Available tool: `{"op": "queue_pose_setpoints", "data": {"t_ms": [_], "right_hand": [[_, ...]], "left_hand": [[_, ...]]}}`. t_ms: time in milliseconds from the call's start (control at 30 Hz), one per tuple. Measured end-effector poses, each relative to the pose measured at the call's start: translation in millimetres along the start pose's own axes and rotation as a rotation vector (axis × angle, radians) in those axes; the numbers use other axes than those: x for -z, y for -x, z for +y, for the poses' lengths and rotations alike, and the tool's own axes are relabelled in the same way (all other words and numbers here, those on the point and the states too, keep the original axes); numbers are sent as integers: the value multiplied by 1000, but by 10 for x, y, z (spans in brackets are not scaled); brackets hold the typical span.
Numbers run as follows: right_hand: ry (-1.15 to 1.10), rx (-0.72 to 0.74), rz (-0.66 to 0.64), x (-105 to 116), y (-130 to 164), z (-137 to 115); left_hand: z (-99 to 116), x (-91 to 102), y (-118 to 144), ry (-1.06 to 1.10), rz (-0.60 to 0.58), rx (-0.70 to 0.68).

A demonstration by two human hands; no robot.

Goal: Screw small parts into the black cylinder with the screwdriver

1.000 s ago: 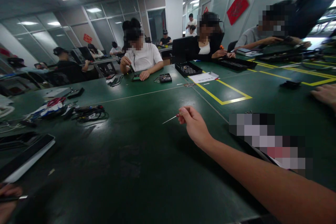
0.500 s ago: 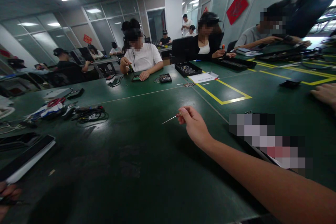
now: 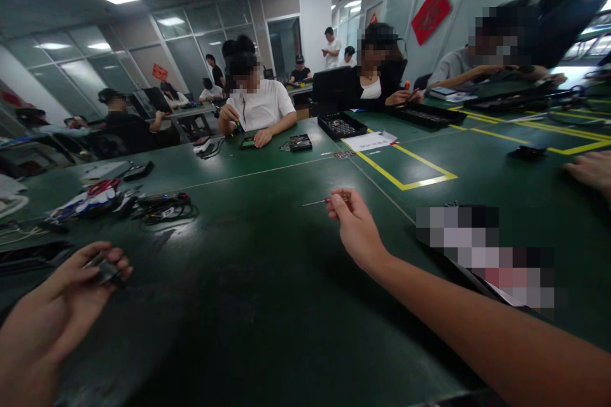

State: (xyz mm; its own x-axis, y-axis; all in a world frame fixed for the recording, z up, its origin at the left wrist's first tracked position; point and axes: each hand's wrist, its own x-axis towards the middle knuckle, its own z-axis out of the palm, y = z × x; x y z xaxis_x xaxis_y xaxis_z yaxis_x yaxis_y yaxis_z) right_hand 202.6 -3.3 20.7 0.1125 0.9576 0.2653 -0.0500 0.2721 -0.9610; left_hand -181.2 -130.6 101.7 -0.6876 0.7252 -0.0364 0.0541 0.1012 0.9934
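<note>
My right hand (image 3: 354, 222) is closed round the handle of a small screwdriver (image 3: 315, 203), held above the middle of the green table. Its thin metal shaft points left, and the fingers cover most of the handle, which shows a bit of red. At the left, my left hand (image 3: 79, 299) pinches a small dark block-like object (image 3: 105, 270) between thumb and fingers. Motion blur and the fingers hide what kind of object it is. The two hands are well apart.
Left on the green table (image 3: 267, 343) lie a black cable bundle (image 3: 165, 206) and a heap of cables and gloves (image 3: 95, 197). A black tray of parts (image 3: 341, 125) stands across the table. Co-workers sit opposite; another person's hand (image 3: 592, 170) rests at right.
My left hand has come up and in from the lower left edge, the small dark object in its fingers. The screwdriver in my right hand has swung from tilted down to nearly level.
</note>
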Motion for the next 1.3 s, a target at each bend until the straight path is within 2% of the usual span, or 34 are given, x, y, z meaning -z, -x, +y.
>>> {"op": "queue_pose_setpoints", "data": {"t_ms": [33,67,200,267,400,500,600,700,767,933,1100,1300], "right_hand": [[-3,5,2,-1,-1,-3],[-4,13,3,-1,-2,-6],[21,56,-24,5,7,-45],[62,79,-56,16,19,-85],[142,115,-63,45,44,-168],[135,134,-22,59,53,-203],[99,150,26,62,61,-223],[83,160,44,59,73,-239],[81,165,41,56,77,-243],[42,208,24,49,77,-210],[48,246,10,53,85,-137],[162,243,-52,49,78,-82]], "left_hand": [[20,-122,3,27,-94,13],[40,-256,11,28,-128,-3],[57,-866,48,-187,-325,-177],[21,-1181,62,-212,-446,-262],[-133,-1767,120,-164,-743,-347],[-320,-2127,205,-104,-808,-432],[-526,-2378,302,13,-795,-424],[-700,-2493,362,113,-785,-392],[-789,-2505,362,94,-804,-398],[-936,-2460,282,-51,-771,-541],[-941,-2453,281,-71,-746,-546],[-880,-2437,342,-65,-760,-514]]}}
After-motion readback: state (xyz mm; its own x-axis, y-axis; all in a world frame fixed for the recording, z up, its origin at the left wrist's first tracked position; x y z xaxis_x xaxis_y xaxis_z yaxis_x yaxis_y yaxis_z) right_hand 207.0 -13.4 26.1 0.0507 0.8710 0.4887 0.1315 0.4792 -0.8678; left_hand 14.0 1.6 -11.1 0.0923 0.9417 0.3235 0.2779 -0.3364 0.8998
